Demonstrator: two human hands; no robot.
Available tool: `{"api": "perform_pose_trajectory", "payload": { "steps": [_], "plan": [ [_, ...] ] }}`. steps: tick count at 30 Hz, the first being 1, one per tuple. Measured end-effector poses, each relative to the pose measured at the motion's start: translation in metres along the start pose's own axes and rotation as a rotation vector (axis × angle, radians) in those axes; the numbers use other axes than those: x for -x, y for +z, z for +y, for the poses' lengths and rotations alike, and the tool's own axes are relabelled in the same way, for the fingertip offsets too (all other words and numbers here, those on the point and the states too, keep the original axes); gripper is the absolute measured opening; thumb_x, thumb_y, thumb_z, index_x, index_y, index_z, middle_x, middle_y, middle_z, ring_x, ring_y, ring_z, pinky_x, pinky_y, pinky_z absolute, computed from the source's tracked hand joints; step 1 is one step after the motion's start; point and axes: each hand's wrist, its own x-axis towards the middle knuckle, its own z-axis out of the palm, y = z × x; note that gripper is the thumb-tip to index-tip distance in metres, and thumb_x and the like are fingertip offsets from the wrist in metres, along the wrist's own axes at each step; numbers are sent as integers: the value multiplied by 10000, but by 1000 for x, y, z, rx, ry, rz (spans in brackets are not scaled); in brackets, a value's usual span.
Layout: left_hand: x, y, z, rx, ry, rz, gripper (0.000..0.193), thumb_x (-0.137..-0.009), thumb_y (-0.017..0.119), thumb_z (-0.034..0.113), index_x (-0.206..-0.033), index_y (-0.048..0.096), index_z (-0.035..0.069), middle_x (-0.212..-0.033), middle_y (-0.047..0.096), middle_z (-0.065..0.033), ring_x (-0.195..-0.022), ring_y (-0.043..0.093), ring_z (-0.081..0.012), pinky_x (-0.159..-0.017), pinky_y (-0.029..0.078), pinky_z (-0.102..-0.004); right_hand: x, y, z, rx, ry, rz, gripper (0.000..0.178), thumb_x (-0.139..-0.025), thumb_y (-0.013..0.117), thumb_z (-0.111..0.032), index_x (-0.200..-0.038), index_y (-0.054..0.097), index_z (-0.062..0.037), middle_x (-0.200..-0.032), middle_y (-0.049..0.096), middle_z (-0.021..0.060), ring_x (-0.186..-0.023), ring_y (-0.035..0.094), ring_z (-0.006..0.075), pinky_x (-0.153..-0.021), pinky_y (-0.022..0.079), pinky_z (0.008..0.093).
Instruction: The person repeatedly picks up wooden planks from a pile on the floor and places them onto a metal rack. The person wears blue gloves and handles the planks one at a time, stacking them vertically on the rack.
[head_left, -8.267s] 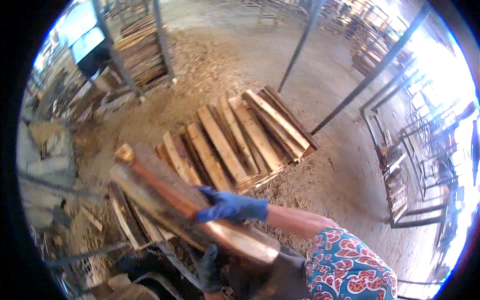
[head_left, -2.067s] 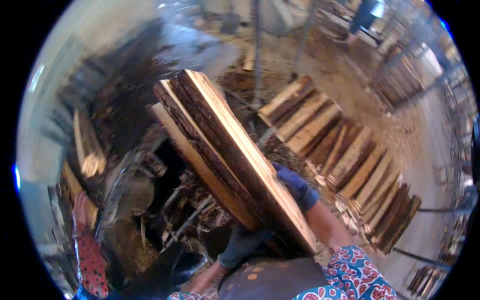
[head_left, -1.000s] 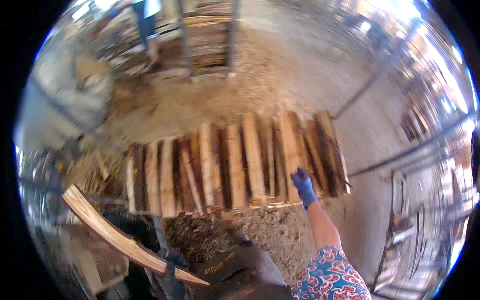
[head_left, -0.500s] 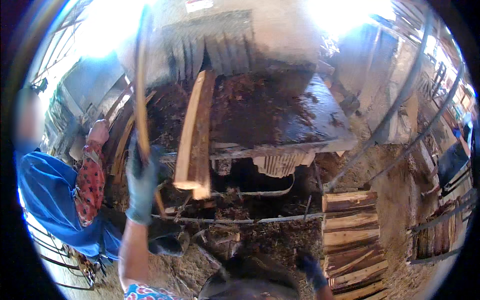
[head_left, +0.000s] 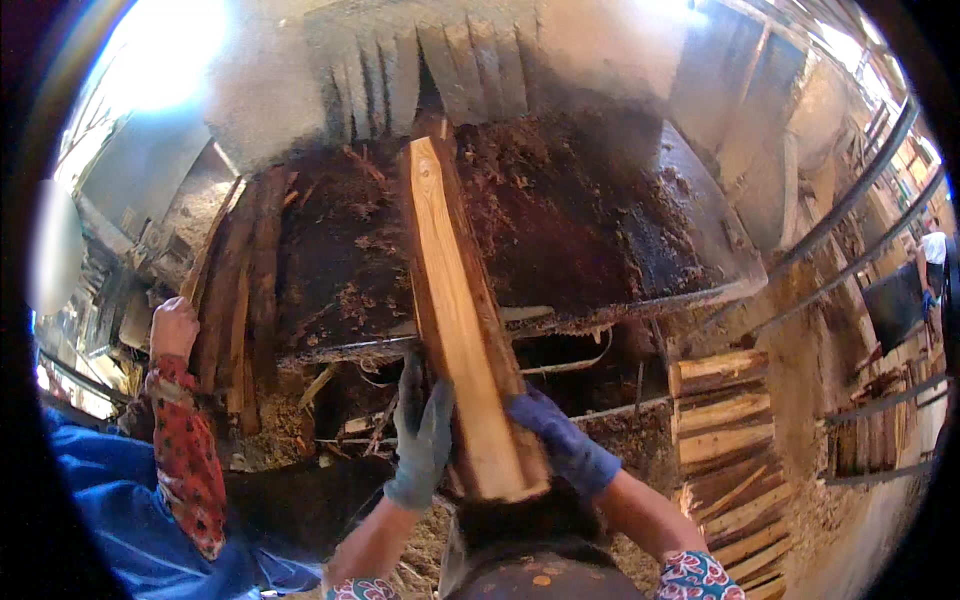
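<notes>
A long wooden plank (head_left: 455,290) with pale sawn wood on top and dark bark along its edges lies lengthwise in front of me. Its far end rests on the dark metal table (head_left: 345,235), pointing at a curtain of hanging strips (head_left: 465,75); the near end reaches past the table's front edge toward my body. My left hand (head_left: 422,435), in a grey-green glove, grips the left edge near this end. On the opposite edge my right hand (head_left: 565,440), in a purple-blue glove, is closed; some of its fingers are hidden at the plank's side.
A co-worker's hand (head_left: 175,325) touches dark wood slabs (head_left: 237,290) at the table's left side. Cut wood pieces (head_left: 725,410) form a stack at my lower right. Curved metal bars (head_left: 850,210) stand farther right, and bark scraps litter the table.
My left hand has come down and right from a blurred long strip to the plank. My right hand has risen from beside the stack to its other edge. The plank now reaches closer to me.
</notes>
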Motion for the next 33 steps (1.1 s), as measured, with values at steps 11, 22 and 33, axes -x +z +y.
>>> {"api": "perform_pose_trajectory", "payload": {
  "steps": [11,22,33],
  "plan": [
    [66,51,-79,565,-745,-410,499,-903,433,413,-1279,389,87,-1255,440,-80,-1107,437,-239,-948,386,-379,137,-118,59,334,160,-5,577,-866,533,-367,-1304,392,-18,-1285,451,102,-1158,425,190,-994,324,343],
    [218,216,-69,-124,-710,-808,611,-828,578,279,-1322,305,45,-1288,386,-149,-1149,416,-286,-935,401,-404,279,-202,35,20,-423,384,778,-793,598,-457,-1337,310,19,-1338,382,134,-1205,365,220,-1026,262,334],
    [421,401,-65,-170,-428,-1535,389,-850,516,140,-1189,406,-14,-1083,515,-143,-964,528,-247,-804,451,-356,645,-250,126,-125,-879,1411,795,-753,691,-402,-1293,343,67,-1147,531,106,-1039,484,143,-918,373,262]
  ]
}}
